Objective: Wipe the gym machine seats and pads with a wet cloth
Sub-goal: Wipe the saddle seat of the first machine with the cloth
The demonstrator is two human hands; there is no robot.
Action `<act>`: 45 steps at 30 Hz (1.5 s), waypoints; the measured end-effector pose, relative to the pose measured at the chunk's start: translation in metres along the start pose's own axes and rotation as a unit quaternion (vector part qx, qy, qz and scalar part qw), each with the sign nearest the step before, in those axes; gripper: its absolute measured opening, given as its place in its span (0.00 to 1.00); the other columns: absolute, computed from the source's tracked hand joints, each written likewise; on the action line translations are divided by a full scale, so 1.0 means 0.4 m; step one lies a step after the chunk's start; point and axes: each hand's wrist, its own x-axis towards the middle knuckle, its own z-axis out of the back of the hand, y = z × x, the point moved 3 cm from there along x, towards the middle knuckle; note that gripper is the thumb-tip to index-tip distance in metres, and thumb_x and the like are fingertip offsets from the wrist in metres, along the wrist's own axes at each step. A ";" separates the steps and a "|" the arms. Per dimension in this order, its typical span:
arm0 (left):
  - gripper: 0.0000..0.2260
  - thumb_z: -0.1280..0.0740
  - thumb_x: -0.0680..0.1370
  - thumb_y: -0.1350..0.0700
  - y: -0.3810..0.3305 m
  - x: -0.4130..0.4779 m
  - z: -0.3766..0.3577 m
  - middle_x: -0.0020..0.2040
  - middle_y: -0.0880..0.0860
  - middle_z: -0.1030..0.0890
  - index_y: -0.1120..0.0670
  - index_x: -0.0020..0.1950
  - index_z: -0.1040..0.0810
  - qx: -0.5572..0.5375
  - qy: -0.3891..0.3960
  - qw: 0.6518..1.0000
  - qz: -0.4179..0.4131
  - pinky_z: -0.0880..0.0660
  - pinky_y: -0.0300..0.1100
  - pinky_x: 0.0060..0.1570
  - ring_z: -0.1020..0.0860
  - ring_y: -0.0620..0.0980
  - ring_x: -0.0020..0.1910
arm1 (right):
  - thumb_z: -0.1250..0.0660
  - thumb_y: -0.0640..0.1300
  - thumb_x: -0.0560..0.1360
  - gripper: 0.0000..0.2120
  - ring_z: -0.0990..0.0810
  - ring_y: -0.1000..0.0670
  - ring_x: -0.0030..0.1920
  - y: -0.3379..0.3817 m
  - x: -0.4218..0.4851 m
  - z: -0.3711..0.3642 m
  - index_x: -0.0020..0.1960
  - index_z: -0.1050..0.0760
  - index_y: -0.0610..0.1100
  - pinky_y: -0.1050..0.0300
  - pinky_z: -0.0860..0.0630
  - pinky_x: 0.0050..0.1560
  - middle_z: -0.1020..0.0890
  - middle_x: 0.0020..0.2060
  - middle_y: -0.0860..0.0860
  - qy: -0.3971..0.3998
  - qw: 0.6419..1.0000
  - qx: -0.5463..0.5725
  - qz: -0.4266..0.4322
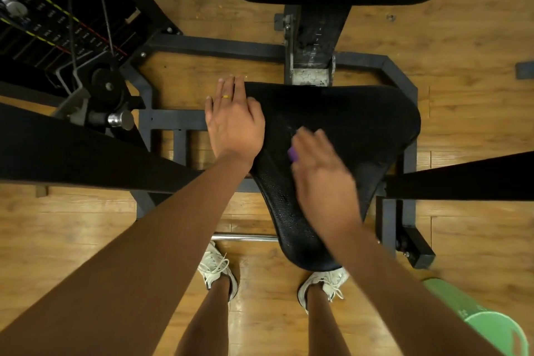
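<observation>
The left hand [234, 121], wearing a ring, lies released and flat on the nine o'clock edge of the black, pebbled seat [361, 118]. Near the seat's centre a purple cloth [293, 154] peeks from under the blurred right hand [320, 173]. I cannot tell whether that hand grips or only presses the cloth. At five o'clock stands a green bucket [488, 326], its contents hidden.

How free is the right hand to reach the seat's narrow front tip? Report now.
Probably free. The right hand, over a purple cloth, is on the seat; the tip sits just nearer the person, beside that forearm, with nothing seen on it.
</observation>
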 end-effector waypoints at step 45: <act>0.24 0.50 0.83 0.51 -0.005 0.007 0.001 0.76 0.54 0.32 0.56 0.77 0.35 0.008 0.004 1.000 -0.010 0.45 0.54 0.77 0.40 0.53 0.78 | 0.40 0.41 0.80 0.20 0.37 0.44 0.76 0.026 -0.088 -0.030 0.72 0.30 0.40 0.46 0.40 0.76 0.30 0.73 0.45 0.035 0.992 -0.023 0.123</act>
